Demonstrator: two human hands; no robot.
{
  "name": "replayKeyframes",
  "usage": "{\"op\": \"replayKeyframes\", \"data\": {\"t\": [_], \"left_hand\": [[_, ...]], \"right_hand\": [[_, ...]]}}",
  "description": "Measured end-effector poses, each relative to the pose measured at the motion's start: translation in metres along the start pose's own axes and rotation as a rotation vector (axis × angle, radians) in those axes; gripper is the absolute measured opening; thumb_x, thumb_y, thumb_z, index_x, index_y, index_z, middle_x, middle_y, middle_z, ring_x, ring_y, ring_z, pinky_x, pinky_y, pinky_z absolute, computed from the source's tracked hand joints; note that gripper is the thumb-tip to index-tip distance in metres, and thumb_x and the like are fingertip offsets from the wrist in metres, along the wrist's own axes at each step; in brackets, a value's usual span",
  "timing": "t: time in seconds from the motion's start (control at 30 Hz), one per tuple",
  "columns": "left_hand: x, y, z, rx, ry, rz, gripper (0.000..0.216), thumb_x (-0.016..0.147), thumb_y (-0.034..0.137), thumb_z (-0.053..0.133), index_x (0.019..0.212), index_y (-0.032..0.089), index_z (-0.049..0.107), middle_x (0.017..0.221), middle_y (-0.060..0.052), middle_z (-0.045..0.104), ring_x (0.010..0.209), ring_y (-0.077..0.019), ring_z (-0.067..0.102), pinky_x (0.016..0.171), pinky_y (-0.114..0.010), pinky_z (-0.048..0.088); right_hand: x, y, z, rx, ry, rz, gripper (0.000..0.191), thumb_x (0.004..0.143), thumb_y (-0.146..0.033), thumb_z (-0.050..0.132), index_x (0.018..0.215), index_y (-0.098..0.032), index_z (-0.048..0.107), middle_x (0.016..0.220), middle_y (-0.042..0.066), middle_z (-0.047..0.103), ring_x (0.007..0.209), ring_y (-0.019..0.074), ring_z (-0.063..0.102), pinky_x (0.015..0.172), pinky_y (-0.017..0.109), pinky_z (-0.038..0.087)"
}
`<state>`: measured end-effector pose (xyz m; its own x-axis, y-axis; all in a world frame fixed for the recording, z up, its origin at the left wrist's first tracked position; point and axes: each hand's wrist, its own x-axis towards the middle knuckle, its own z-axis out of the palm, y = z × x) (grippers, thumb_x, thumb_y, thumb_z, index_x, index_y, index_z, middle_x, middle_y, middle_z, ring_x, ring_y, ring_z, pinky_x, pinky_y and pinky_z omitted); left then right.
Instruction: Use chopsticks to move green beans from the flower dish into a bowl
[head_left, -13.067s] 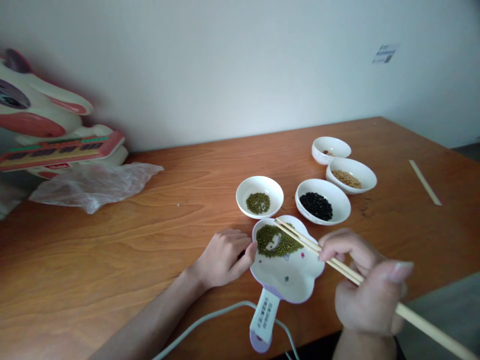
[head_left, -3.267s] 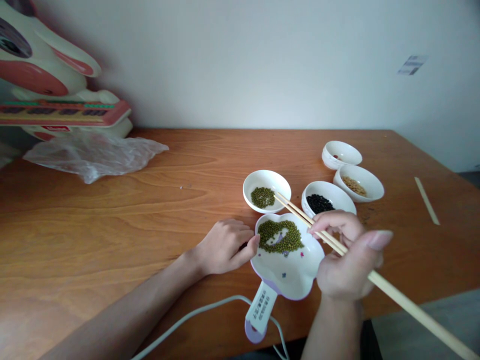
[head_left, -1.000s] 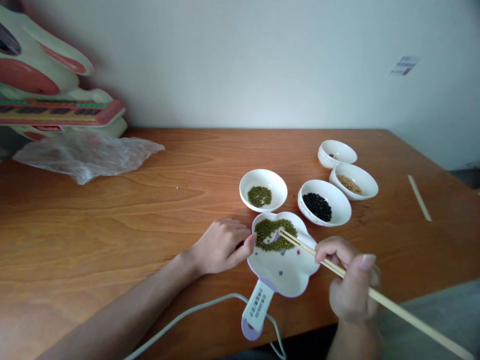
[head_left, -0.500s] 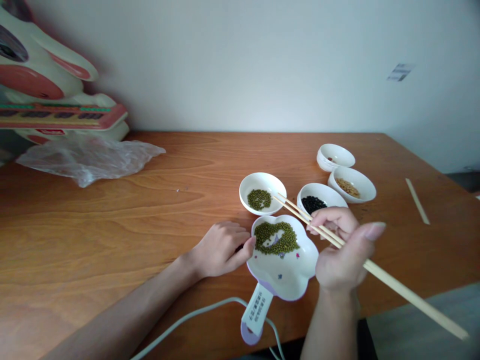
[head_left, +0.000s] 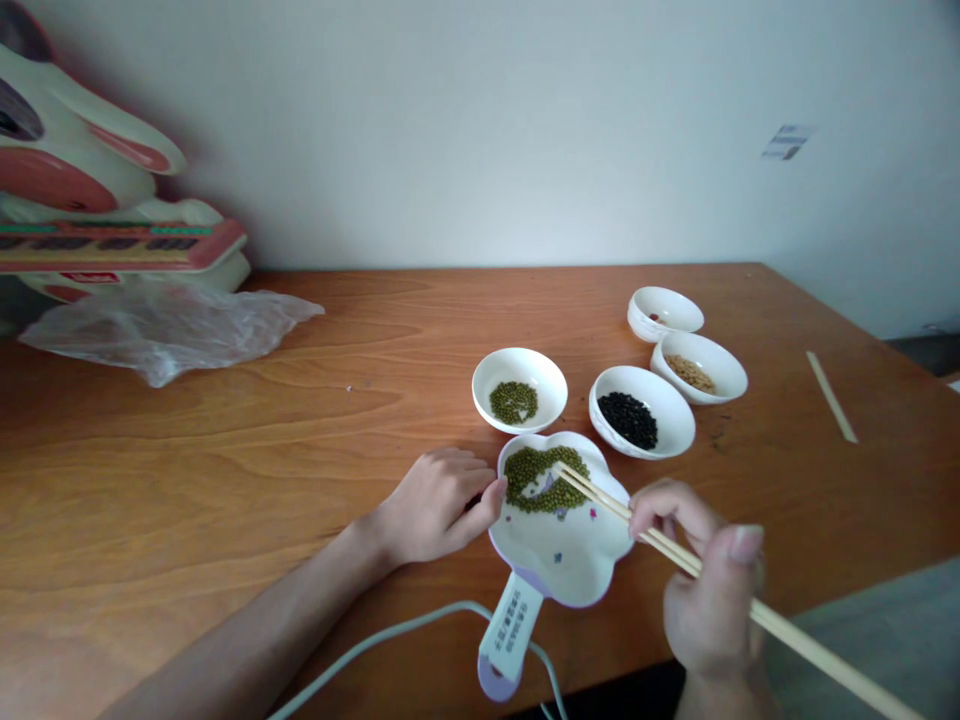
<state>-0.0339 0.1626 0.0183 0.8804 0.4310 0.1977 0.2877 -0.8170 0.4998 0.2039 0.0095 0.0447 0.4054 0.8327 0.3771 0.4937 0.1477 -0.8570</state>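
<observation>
My right hand [head_left: 709,580] is closed around a pair of wooden chopsticks [head_left: 652,540]. Their tips are down at the mung beans [head_left: 536,475] in a white flower-shaped dish [head_left: 559,560] with a lilac handle; whether a bean is between the tips I cannot tell. My left hand [head_left: 442,505] rests on the table with curled fingers, its thumb and forefinger closed at the dish's left rim. Just behind the dish stands a white bowl [head_left: 555,395] holding more mung beans [head_left: 514,402]. To its right is a bowl [head_left: 679,425] of black beans [head_left: 628,420].
Farther back are a bowl [head_left: 731,375] of tan beans and another bowl [head_left: 686,312] with a few reddish bits. A wooden strip [head_left: 832,398] lies at right. At left are a clear plastic bag [head_left: 172,330] and a toy keyboard [head_left: 97,245]. A pale cable [head_left: 375,640] passes under the dish handle.
My right hand has moved down and to the right, bringing the chopstick tips from the mung bean bowl to the flower-shaped dish. My left hand has stayed at the rim.
</observation>
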Motion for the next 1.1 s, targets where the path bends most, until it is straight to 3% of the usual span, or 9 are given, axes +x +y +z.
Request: {"op": "replayKeyframes", "data": {"t": [0.47,0.73,0.9,1.1], "left_hand": [[0.000,0.001,-0.001,-0.018,0.013,0.018,0.047,0.114,0.032,0.031,0.072,0.020,0.050,0.071,-0.002,0.064,0.065,-0.0171,0.054,0.070,-0.033,0.038],[0.001,0.001,-0.001,-0.008,0.026,0.021,0.048,0.114,0.033,0.032,0.072,0.020,0.049,0.070,-0.002,0.063,0.064,-0.0165,0.053,0.069,-0.032,0.038],[0.001,0.000,0.000,-0.001,0.023,0.024,0.047,0.114,0.032,0.032,0.072,0.020,0.050,0.070,-0.002,0.063,0.064,-0.0168,0.053,0.068,-0.032,0.038],[0.000,0.001,-0.001,-0.006,0.009,0.019,0.048,0.114,0.032,0.031,0.072,0.020,0.050,0.070,-0.002,0.063,0.064,-0.0169,0.053,0.069,-0.033,0.039]], "right_hand": [[-0.001,-0.011,0.011,0.019,-0.133,0.121,0.072,0.106,-0.071,0.015,0.077,-0.023,0.059,0.071,0.002,0.056,0.065,0.0182,0.052,0.060,0.035,0.036],[-0.001,-0.010,0.011,-0.026,-0.108,0.058,0.059,0.114,-0.050,0.024,0.078,-0.021,0.061,0.074,0.002,0.060,0.067,0.0162,0.055,0.062,0.033,0.039],[-0.001,-0.013,0.012,-0.031,-0.081,0.026,0.061,0.114,-0.050,0.023,0.075,-0.021,0.061,0.070,0.002,0.058,0.062,0.0161,0.051,0.060,0.033,0.036],[0.002,-0.013,0.010,-0.010,0.076,-0.065,0.068,0.112,-0.053,0.023,0.068,-0.021,0.063,0.068,0.005,0.063,0.062,0.0186,0.054,0.058,0.035,0.035]]}}
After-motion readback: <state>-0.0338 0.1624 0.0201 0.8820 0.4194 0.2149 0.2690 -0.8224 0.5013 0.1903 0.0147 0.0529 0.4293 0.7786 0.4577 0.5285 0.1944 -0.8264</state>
